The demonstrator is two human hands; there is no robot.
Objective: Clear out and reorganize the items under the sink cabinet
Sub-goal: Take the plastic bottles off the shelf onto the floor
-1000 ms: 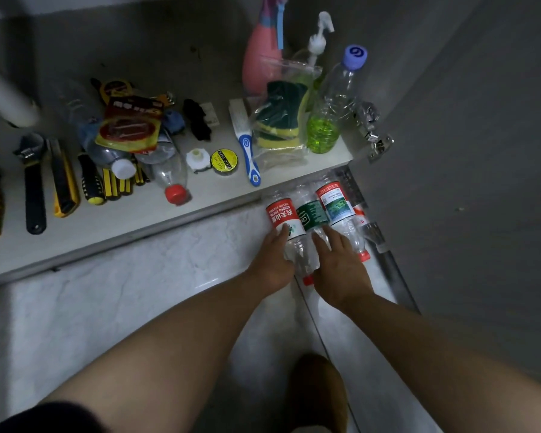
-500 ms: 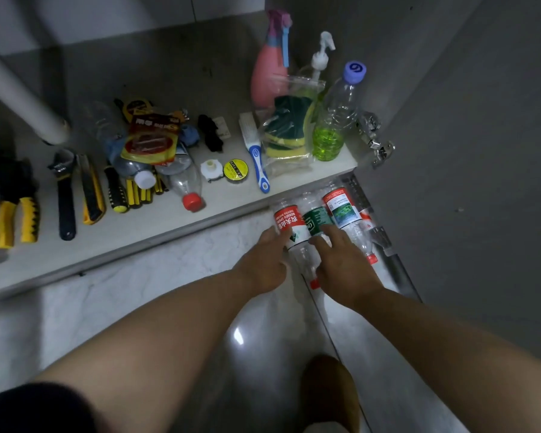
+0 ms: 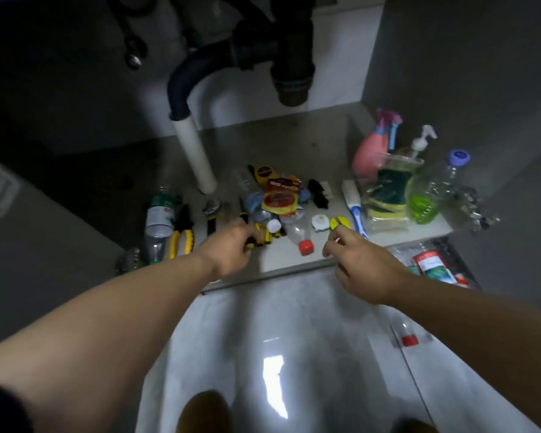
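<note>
Left hand (image 3: 228,250): fingers curled down over the near ends of the yellow-and-black screwdrivers (image 3: 264,237) at the front of the cabinet shelf (image 3: 281,260). Blur hides whether you actually grip one; I cannot tell.

Right hand (image 3: 364,265): fingers loosely bent and narrowly spread, thumb apart from forefinger, holding nothing. Your forefinger tip is just short of the yellow tape roll (image 3: 340,222), or touching it; too blurred to say.

Between your hands lies the clear bottle (image 3: 295,229) on its side. Its long axis runs back to front, with the red cap towards you near the shelf edge. The screwdrivers lie the same way, handles towards you. The pliers (image 3: 181,242) and a green-labelled bottle (image 3: 158,220) lie to the left, also back to front.

Since half a second ago, both hands have left the water bottles (image 3: 431,265), which still lie on the floor at the right, below the shelf edge. Your hands have moved up and left onto the shelf, and the view has lifted to show the white pipe (image 3: 194,157).
</note>
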